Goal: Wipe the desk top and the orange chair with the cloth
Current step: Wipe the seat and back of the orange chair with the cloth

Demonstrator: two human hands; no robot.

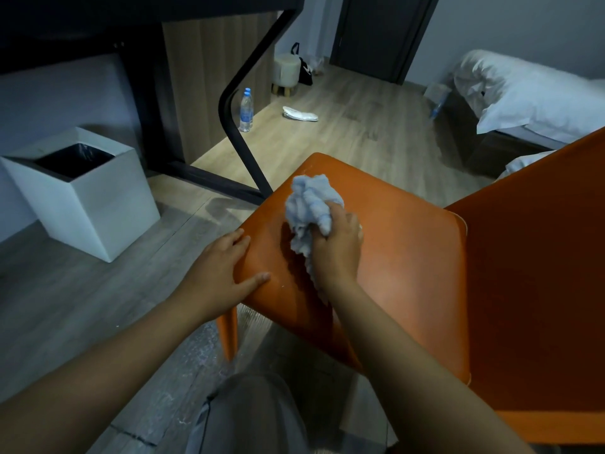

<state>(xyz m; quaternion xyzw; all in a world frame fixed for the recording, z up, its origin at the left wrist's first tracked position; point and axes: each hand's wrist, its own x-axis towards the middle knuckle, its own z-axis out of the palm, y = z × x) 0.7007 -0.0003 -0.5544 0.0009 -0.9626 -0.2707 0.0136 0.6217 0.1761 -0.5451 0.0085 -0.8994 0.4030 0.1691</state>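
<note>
Orange chair point(409, 257) seat with both hands on it. Right hand point(337, 247), fingers curled, grips a bunched pale blue cloth point(309, 211) and presses it against the seat near its middle. Left hand point(219, 273), fingers straight and slightly spread, rests flat on the seat's left edge, thumb lying on top. Desk point(131, 14) stands beyond the seat's far corner.

Orange chair point(393, 250): smooth moulded seat, upright on the floor, backrest at right. Pale blue cloth point(309, 211): crumpled, pressed onto the seat, bunched in the right hand point(337, 247). Desk point(131, 14): dark, upper left, top surface hidden.
</note>
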